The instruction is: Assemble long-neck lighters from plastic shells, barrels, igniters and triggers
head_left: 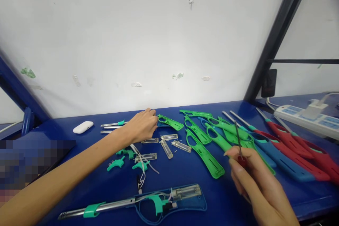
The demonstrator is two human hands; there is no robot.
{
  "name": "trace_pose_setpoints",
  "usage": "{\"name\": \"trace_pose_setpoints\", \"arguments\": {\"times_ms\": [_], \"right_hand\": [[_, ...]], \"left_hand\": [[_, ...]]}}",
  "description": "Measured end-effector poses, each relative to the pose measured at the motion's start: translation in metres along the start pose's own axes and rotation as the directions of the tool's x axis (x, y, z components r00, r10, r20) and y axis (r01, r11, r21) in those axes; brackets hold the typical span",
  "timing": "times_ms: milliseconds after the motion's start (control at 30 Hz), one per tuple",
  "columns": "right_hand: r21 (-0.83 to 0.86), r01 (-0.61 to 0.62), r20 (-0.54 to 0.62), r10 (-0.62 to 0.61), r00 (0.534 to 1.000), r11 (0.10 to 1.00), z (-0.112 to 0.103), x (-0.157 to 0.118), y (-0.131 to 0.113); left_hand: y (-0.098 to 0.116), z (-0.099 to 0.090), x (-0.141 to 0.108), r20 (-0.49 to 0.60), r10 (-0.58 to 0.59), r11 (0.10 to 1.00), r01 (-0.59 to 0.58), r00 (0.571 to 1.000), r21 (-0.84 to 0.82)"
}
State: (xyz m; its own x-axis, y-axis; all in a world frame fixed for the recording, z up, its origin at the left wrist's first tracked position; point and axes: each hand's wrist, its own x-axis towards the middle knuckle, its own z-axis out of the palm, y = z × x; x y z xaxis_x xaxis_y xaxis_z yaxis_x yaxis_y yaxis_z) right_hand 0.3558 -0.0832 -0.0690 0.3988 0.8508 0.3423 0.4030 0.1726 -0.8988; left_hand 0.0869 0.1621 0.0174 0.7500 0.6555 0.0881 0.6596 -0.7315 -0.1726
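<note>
My left hand (144, 124) reaches to the back middle of the table, its fingers curled down beside a green lighter handle half (171, 123). What those fingers hold, if anything, is hidden. My right hand (254, 176) is closed on a small screwdriver (240, 153) with a red handle, shaft pointing up. In front lies an opened gas lighter (169, 204): a blue handle half with a metal tube, teal trigger and clear fuel tank in it. Several clear fuel tanks (166, 149) and teal triggers (116, 163) lie loose near my left forearm.
More green handle halves (202, 153) lie in the middle. Whole blue lighters (283, 155) and red lighters (293, 141) are at the right. A white earphone case (83, 127) sits back left; a power strip (308, 118) and phone (269, 83) are back right.
</note>
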Motion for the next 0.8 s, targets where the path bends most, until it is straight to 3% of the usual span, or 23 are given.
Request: {"name": "trace_pose_setpoints", "arguments": {"times_ms": [267, 500, 800], "right_hand": [[-0.04, 0.035, -0.006, -0.035, 0.999, 0.999, 0.0, 0.004, 0.004], [-0.061, 0.054, -0.006, -0.055, 0.998, 0.997, -0.001, 0.002, 0.002], [-0.064, 0.055, -0.005, -0.055, 0.998, 0.996, -0.001, 0.002, -0.003]], "left_hand": [[-0.014, -0.016, 0.001, 0.105, -0.039, 0.978, 0.06, 0.994, -0.201], [-0.014, -0.033, 0.004, 0.224, -0.034, 0.914, 0.121, 0.974, -0.387], [-0.003, -0.039, 0.008, 0.193, 0.05, 0.824, 0.069, 0.98, -0.563]]}}
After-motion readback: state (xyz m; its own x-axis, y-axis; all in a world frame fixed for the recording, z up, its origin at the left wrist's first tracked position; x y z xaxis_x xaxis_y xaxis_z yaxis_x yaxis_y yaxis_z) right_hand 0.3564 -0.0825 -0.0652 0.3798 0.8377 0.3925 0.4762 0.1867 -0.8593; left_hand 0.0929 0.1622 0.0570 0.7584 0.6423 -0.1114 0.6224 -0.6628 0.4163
